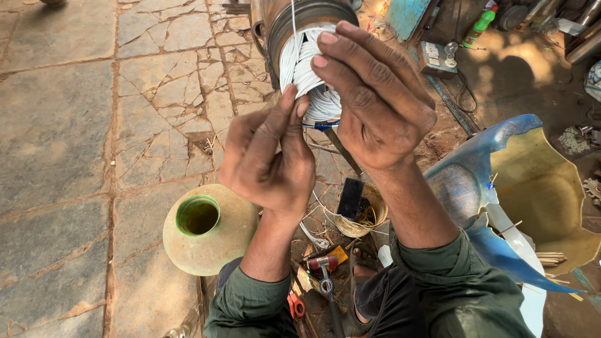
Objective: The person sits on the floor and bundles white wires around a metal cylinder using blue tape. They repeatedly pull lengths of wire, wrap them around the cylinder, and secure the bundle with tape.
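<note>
A metal cylinder (307,15) with a bundle of white wire windings (300,69) at its open end stands in front of me at the top middle. My left hand (269,156) pinches a strand at the lower edge of the windings with thumb and fingers. My right hand (369,100) has its fingers spread over the right side of the bundle and presses on the wires. A single white wire (293,12) runs up from the windings. A small blue piece (325,125) shows between my hands.
A tan clay pot with a green rim (206,228) sits lower left on cracked stone paving (75,125). A small cup with a black block (360,209), red-handled tools (322,263), a broken blue shell (507,188) and a green bottle (479,26) lie around.
</note>
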